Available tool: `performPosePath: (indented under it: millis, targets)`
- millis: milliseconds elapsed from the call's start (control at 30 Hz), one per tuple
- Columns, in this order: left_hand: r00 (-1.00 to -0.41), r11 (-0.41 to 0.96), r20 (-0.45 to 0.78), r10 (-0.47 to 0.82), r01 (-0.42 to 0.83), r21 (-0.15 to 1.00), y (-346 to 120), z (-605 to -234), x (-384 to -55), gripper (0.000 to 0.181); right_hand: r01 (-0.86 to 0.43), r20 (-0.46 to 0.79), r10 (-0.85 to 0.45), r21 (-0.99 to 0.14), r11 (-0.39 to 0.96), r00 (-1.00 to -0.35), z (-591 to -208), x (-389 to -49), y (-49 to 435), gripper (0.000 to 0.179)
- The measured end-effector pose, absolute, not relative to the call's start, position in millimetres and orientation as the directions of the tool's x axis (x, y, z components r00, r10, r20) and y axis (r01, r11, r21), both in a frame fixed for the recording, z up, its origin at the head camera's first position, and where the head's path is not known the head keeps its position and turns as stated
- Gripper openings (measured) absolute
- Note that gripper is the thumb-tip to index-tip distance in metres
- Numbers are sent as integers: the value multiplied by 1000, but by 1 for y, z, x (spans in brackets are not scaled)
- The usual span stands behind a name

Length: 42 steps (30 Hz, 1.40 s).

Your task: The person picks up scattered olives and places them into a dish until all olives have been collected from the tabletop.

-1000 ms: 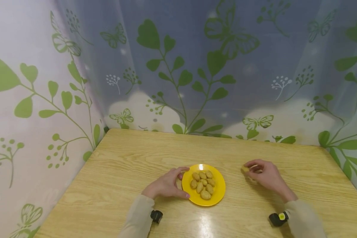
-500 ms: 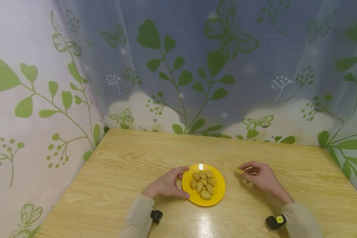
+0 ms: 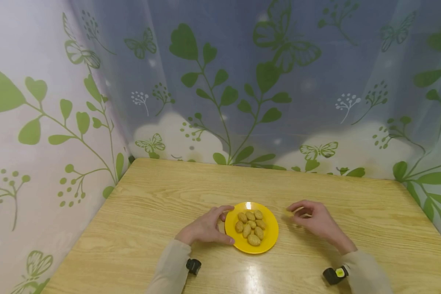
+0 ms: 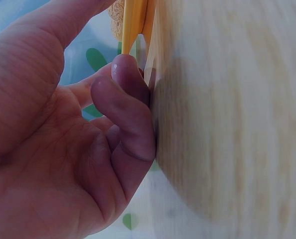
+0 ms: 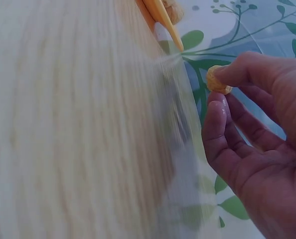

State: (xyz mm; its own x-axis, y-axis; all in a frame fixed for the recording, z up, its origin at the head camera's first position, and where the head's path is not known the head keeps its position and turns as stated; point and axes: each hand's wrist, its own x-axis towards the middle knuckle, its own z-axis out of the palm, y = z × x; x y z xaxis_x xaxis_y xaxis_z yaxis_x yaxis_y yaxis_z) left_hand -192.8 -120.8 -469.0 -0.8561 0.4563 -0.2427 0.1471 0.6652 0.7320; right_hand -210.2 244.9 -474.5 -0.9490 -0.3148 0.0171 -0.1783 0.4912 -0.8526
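A yellow plate [image 3: 271,234] lies on the table with several small tan, wrinkled, walnut-like pieces [image 3: 254,240] grouped in its middle. My left hand [image 3: 207,226] holds the plate's left edge, thumb at the near rim and index finger at the far rim. Its lower fingers curl beside the tabletop in the left wrist view. To the right of the plate, my right hand [image 3: 314,220] is off the table. Thumb and fingertips pinch one walnut-like piece [image 5: 218,79], plain in the right wrist view but blurred in the head view.
The wooden table [image 3: 161,192] meets a patterned curtain [image 3: 220,102] with leaves and butterflies at the back, and another on the left side. Each wrist carries a small black camera [image 3: 193,266] over a beige sleeve.
My right hand has moved left toward the plate with the walnut-like piece in its fingers. The left hand and the plate have stayed in place.
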Motion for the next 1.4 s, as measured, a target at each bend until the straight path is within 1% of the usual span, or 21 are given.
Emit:
performPosePath:
  millis: [333, 1400]
  targets:
    - [-855, 663, -250, 455, 138, 736, -120, -468, -192, 93, -174, -6, -365, -872, 458, -931, -477, -208, 232, 26]
    - [-853, 660, -247, 460, 142, 738, -122, -470, -193, 93, -236, 12, -420, -842, 485, -907, -481, -208, 205, 20]
